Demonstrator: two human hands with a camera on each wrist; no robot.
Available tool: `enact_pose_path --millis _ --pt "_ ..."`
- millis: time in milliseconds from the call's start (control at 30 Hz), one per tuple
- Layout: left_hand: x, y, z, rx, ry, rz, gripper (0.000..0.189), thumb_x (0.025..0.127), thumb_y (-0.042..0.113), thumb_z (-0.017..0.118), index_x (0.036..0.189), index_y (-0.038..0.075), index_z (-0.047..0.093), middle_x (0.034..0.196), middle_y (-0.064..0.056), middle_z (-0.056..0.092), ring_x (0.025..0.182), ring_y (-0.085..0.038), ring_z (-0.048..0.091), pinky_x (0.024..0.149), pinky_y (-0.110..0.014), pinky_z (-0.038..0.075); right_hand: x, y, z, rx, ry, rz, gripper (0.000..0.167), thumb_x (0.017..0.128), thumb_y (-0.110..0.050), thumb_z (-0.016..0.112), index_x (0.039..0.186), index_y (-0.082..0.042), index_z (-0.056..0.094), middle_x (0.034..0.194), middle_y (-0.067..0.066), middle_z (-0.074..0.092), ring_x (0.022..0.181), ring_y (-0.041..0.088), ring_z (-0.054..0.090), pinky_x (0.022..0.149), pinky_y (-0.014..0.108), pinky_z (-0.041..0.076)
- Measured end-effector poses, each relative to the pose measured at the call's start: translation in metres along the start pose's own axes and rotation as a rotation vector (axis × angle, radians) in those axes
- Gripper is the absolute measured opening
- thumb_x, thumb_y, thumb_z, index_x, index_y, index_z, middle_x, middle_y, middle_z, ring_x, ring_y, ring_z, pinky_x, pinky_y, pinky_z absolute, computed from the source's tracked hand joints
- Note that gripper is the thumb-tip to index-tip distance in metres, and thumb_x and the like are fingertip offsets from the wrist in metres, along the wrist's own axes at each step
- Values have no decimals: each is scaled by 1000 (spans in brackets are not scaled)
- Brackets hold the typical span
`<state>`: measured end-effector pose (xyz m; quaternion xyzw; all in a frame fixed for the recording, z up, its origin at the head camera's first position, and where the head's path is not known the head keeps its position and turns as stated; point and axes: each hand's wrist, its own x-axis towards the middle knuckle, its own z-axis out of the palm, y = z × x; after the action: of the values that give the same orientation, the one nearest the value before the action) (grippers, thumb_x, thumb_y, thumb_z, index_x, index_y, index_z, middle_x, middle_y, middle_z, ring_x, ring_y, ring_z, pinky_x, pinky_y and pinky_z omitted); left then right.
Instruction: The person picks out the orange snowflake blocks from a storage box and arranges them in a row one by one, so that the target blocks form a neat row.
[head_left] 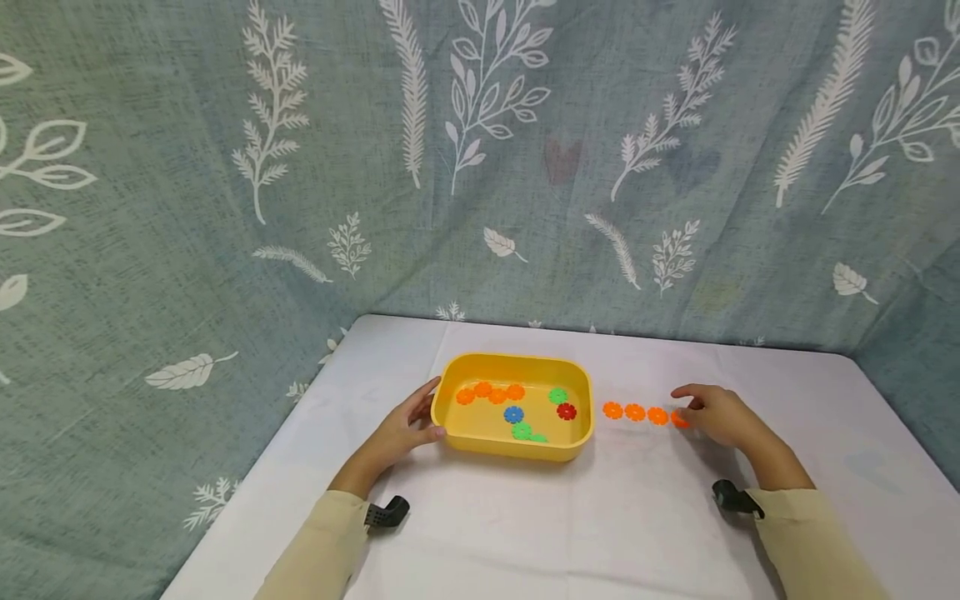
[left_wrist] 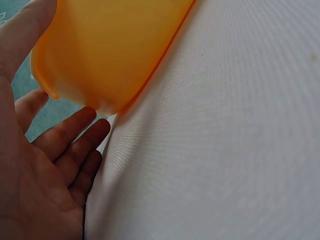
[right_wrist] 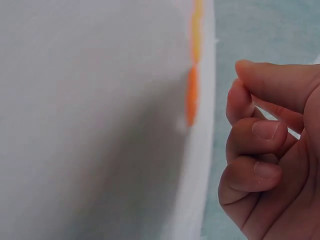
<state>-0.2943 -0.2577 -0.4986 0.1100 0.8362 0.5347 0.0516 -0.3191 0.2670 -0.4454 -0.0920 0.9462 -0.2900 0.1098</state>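
A yellow plastic tray (head_left: 510, 447) with rounded corners sits on the table. My left hand (head_left: 401, 429) rests at its left end; in the left wrist view, extended fingers (left_wrist: 75, 132) touch its end wall. Right of the tray lies a row of flat orange notched discs (head_left: 635, 412). Over the row's right end is my right hand (head_left: 723, 417), partly covering the last orange disc (head_left: 680, 419). In the right wrist view, that hand's fingers (right_wrist: 250, 175) are loosely bent with nothing between them, apart from the orange disc (right_wrist: 192, 95) on the cloth.
Inside the tray lie several orange discs (head_left: 498, 397), a blue disc (head_left: 513, 414), a red disc (head_left: 567, 412) and green discs (head_left: 521, 431). White cloth (head_left: 525, 533) covers the table. A patterned grey-green curtain (head_left: 570, 250) hangs behind it.
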Motion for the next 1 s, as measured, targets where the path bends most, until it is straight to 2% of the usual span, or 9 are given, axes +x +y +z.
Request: enact_pose_path --millis 267,533,567,667,767,800,900,1000 --pt "-4 3 -1 -18 -3 9 85 82 30 79 151 40 30 145 -4 48 134 -25 41 112 -53 23 11 -36 -3 35 31 -81 44 97 -27 61 133 -3 56 100 11 62 79 27 59 65 35 49" --pt "-5 1 0 -26 -4 9 85 82 30 79 152 38 30 145 -4 47 134 -25 41 113 -52 24 24 -74 1 46 32 -135 43 97 -31 60 134 -7 57 103 10 63 90 30 60 72 38 52" --pt "-5 1 0 -27 -7 5 86 83 30 79 152 37 29 146 -4 47 134 -25 41 113 -52 23 25 -78 3 51 32 -140 42 97 -31 60 133 -8 58 103 9 63 90 30 59 72 39 52" --pt "-9 12 -2 -18 -28 -3 87 84 26 77 155 29 26 147 -7 45 135 -26 40 113 -51 24 31 -89 6 69 30 -153 40 97 -30 60 132 -11 59 102 8 62 91 28 59 73 38 52" --pt "-8 14 -3 -12 -36 -7 88 85 23 76 156 25 24 148 -10 43 136 -28 39 112 -49 26 37 -100 9 75 30 -171 38 97 -29 61 131 -13 60 101 7 62 90 25 58 74 39 52" --pt "-8 15 -3 -11 -35 -4 88 85 23 77 156 25 25 148 -10 43 136 -28 39 112 -49 26 39 -103 10 79 26 -174 37 97 -29 61 131 -14 60 101 7 62 90 25 58 75 38 52" --pt "-3 4 -2 -23 -22 6 87 84 24 78 154 32 26 148 -7 44 136 -26 39 112 -47 27 43 -115 14 84 8 -192 37 97 -27 61 131 -13 60 100 6 63 89 26 59 75 38 52" --pt "-2 2 -1 -35 -14 8 86 83 26 79 152 36 29 147 -5 46 135 -24 41 111 -45 29 45 -127 20 84 -12 -207 37 97 -25 61 131 -13 60 99 6 62 89 27 59 73 36 53"
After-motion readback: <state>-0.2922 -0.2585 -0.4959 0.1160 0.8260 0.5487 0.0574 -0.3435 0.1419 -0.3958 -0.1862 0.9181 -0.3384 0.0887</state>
